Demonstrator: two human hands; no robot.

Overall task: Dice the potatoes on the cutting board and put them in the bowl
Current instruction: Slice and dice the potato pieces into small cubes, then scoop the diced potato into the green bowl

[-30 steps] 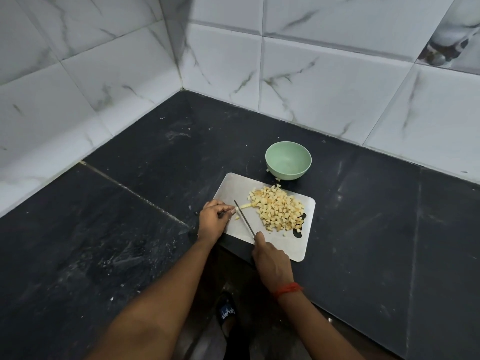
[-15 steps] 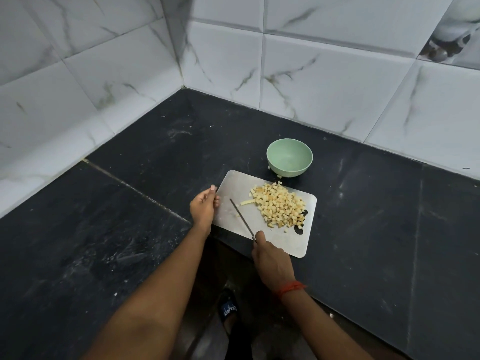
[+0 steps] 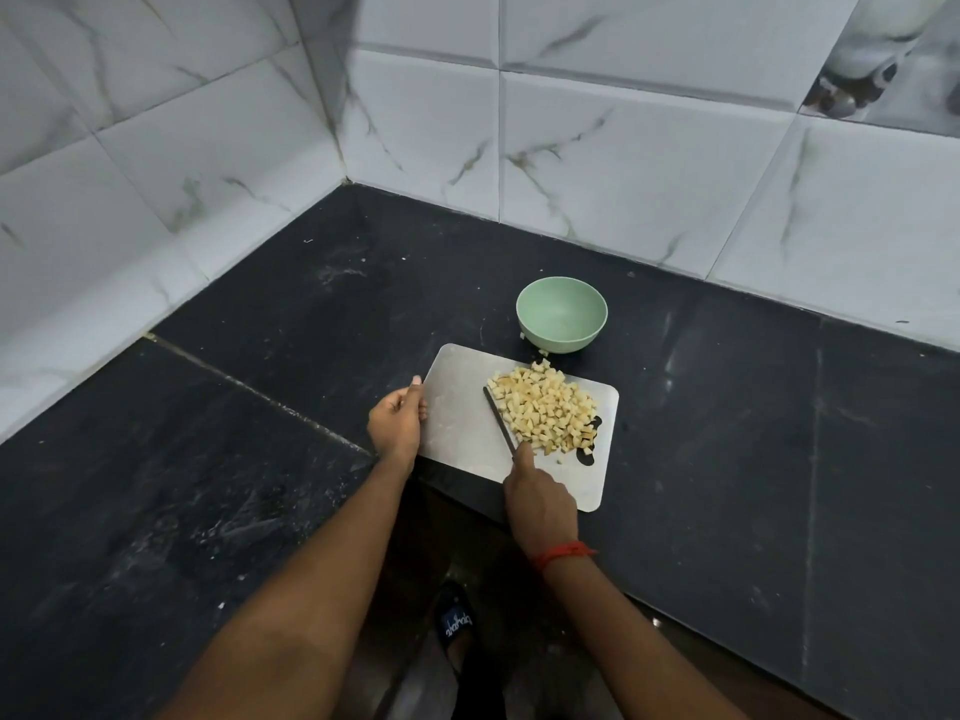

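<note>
Dicing looked complete: potato cubes (image 3: 543,414) lay heaped on the far right half of the cutting board (image 3: 457,423), at the desk's (image 3: 779,433) front edge. Bowl (image 3: 562,314) stood empty just beyond the board's far edge; two stray cubes lay on the desk against its base. Right hand (image 3: 540,504) was clenched on the knife (image 3: 500,419) handle, blade flat against the heap's left side. Left hand (image 3: 397,420) gripped the board's left edge, thumb on top.

Risks, as judged:
- The board's near corner overhung the desk front; lifting or tipping one-handed could slip it off.
- A fast sweep toward the small bowl could scatter cubes past the rim.
- Pushing against the bowl could slide it away.
</note>
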